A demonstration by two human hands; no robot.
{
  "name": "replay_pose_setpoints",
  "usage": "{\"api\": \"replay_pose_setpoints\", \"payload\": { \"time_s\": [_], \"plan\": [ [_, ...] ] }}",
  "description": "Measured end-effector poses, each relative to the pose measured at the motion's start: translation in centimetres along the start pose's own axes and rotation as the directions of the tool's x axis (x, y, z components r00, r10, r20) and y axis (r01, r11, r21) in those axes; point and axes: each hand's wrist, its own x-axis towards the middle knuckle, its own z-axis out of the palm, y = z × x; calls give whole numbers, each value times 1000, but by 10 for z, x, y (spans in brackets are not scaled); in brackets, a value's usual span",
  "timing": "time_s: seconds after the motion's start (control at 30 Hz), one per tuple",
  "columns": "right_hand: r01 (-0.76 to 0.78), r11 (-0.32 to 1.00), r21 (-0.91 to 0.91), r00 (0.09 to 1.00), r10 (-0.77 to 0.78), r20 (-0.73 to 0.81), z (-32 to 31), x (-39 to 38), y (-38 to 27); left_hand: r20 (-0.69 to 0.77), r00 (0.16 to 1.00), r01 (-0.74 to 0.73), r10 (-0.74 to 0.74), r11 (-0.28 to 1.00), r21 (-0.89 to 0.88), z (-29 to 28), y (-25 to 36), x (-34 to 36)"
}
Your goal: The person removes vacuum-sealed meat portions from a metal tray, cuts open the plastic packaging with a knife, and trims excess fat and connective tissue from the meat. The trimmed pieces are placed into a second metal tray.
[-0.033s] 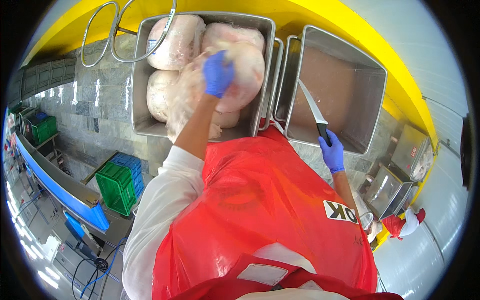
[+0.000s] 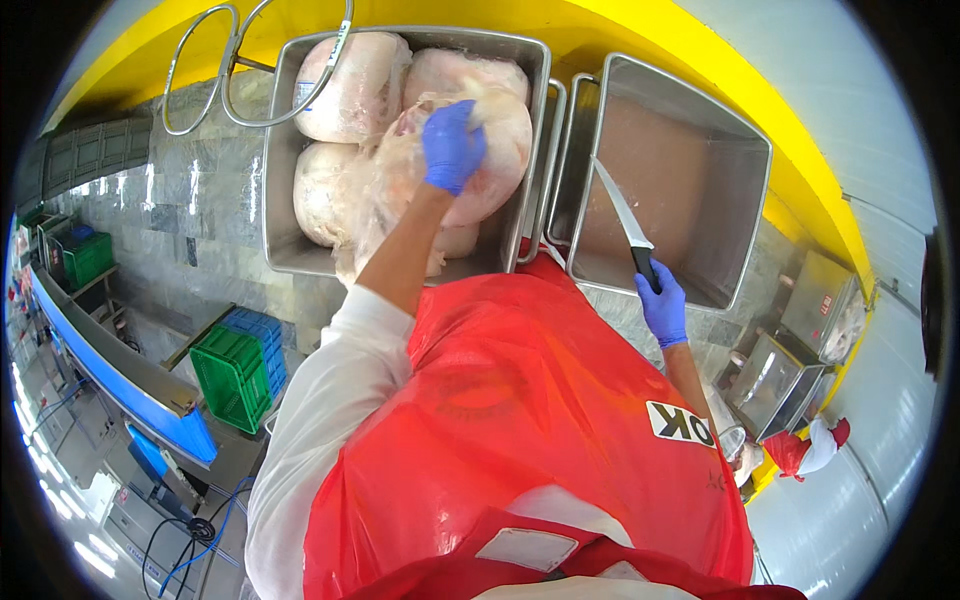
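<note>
My left hand (image 2: 453, 147), in a blue glove, is closed on loose clear plastic film (image 2: 392, 180) over the large pale block of meat (image 2: 503, 145) at the right of the left steel tub (image 2: 279, 170). The film hangs in wrinkles between this block and the others. Several more pale, plastic-wrapped meat blocks (image 2: 352, 88) fill the tub. My right hand (image 2: 664, 308), also gloved in blue, grips the black handle of a knife (image 2: 622, 213). Its long blade points up and to the left, over the near left part of the right steel tub (image 2: 752, 215).
Curved metal rods (image 2: 226, 70) stand at the tub's upper left. A yellow barrier (image 2: 590, 25) runs behind both tubs. Green crates (image 2: 228, 375) and a blue-edged conveyor (image 2: 120, 360) are at left. Steel containers (image 2: 775, 370) and a person in red and white (image 2: 805, 447) are at right.
My left hand has moved slightly to the right, drawing the plastic film with it. The right hand and knife are almost unmoved.
</note>
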Motion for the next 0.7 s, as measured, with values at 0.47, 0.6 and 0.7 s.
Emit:
{"api": "replay_pose_setpoints", "payload": {
  "time_s": [0.47,0.6,0.7],
  "plan": [
    [89,993,-78,975,-71,210,-12,64,-38,-287,625,778,-726,610,149,-3,-183,-99],
    [207,964,-169,929,-140,343,-14,91,-92,-319,199,957,-927,254,-141,19,-235,-198],
    [521,821,-234,811,-391,434,0,120,-137,-292,208,959,-933,254,-127,36,-259,-244]
  ]
}}
